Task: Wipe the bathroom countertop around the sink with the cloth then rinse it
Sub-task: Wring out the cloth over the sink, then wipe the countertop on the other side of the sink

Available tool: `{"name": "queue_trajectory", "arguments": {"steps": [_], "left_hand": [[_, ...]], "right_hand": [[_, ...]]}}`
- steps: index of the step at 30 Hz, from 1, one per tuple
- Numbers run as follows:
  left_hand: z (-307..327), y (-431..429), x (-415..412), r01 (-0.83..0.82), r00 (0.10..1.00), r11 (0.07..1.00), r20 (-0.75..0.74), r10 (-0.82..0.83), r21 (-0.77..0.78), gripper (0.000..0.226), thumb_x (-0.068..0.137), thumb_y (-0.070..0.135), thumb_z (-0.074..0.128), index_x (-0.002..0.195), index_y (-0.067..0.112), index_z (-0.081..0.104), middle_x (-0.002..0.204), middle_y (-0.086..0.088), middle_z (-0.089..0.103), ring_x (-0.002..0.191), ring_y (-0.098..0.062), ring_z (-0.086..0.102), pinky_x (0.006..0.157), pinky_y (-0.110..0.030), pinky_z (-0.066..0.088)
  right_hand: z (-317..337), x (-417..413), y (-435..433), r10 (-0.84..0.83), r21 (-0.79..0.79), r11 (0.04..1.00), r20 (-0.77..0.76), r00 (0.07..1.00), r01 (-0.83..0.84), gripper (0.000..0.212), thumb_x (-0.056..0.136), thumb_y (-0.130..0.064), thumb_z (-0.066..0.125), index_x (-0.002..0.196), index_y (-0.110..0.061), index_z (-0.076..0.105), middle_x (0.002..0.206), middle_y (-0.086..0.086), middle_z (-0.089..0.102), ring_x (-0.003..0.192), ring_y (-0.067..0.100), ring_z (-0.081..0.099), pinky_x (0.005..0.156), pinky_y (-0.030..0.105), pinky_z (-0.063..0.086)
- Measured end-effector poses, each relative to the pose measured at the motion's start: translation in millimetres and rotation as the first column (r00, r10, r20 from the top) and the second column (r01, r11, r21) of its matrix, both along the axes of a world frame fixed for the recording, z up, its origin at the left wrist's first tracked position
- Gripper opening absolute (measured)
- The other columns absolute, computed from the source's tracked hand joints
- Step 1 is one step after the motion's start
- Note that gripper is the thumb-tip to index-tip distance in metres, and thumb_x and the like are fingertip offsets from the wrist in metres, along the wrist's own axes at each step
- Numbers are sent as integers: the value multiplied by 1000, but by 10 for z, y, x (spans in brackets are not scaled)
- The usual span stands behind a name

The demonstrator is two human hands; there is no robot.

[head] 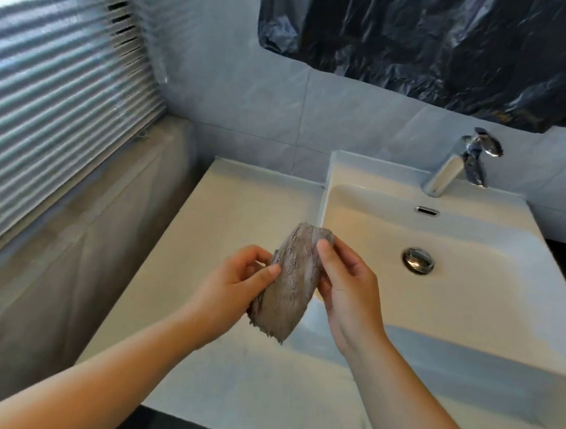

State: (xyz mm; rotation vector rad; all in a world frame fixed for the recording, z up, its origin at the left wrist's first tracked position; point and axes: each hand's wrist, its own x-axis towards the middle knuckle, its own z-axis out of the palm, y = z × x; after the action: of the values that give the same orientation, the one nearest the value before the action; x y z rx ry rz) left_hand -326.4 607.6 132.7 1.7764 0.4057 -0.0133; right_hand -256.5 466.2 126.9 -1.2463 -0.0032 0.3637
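While both hands hold it up in the air, the grey cloth (289, 282) hangs bunched into a long, narrow fold above the desk (241, 211), over the line where the flat top meets the left rim of the sink (379, 174). Its long axis runs from low and near to high and far: the rounded upper end leans toward the sink, and the ragged lower corner points down at the near edge of the desk. The left hand (231, 288) pinches the cloth's left side between thumb and curled fingers; the right hand (347, 287) grips the right side, thumb on the front near the top. Below them, the flat white top runs from its near edge back to a raised lip at the tiled wall (244, 86); its left edge sits just beside a ledge under the blinds (46, 111). To the right, the basin holds a chrome drain (418, 259), with the faucet (458, 163) at the back edge and a black plastic sheet (441, 40) above.
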Motion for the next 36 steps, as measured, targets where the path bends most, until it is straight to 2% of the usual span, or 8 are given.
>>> {"name": "queue_trajectory", "arguments": {"steps": [3,7,12,17,21,24,28,36], "left_hand": [[-34,97,-90,-138,985,974,129,116,180,8,94,29,54,93,21,57,79,4,63,57,-5,57,46,-22,48],[-142,253,-112,-162,981,916,164,108,366,14,95,36,48,87,26,52,77,7,60,62,-7,58,48,-32,51],[-314,407,26,-83,997,869,39,73,488,20,98,34,39,83,23,46,66,2,60,49,-13,59,49,-39,51],[-361,544,314,-133,990,909,10,141,395,26,98,34,40,83,15,50,61,-3,63,43,-9,59,53,-36,51],[-442,730,578,-59,995,895,-50,90,443,26,98,34,42,80,19,52,62,-1,63,48,-5,57,56,-33,50],[-557,970,766,-32,994,849,-70,81,528,22,95,41,44,86,23,52,75,4,61,63,-9,58,57,-32,48],[-769,1380,954,114,990,715,-137,-26,690,15,95,36,46,103,25,52,96,10,56,81,-8,53,61,-19,37],[-1269,2181,1465,275,958,529,-272,-86,803,32,94,40,47,118,21,54,114,3,56,101,-16,55,87,-32,49]], "right_hand": [[-88,-209,233,85,21,996,-196,977,-83,32,94,-32,53,106,-6,68,101,10,73,92,20,69,76,29,55],[-183,-282,462,39,-90,994,-237,971,-62,22,96,-28,52,109,-14,62,105,9,71,97,25,68,80,37,57],[-292,-118,719,83,-339,937,-21,996,-85,16,95,-34,51,111,-33,56,100,-3,68,91,13,67,79,34,56],[-492,238,926,2,-374,927,-24,1000,-11,23,94,-26,54,117,-24,58,106,-2,67,97,14,65,84,36,56],[-580,552,1010,34,-539,835,255,966,113,23,96,-23,51,118,-23,59,109,-11,63,100,4,59,78,9,47],[-662,826,994,112,-636,763,301,947,112,21,95,-25,54,114,-20,60,99,-14,60,89,0,56,67,0,39],[-812,1257,929,138,-704,699,306,942,127,13,92,-28,57,100,-21,64,88,-12,64,83,7,59,65,9,39],[-1012,2116,1051,247,-823,479,461,853,306,14,94,-21,50,85,-13,57,79,1,60,72,17,56,62,33,44]]}}
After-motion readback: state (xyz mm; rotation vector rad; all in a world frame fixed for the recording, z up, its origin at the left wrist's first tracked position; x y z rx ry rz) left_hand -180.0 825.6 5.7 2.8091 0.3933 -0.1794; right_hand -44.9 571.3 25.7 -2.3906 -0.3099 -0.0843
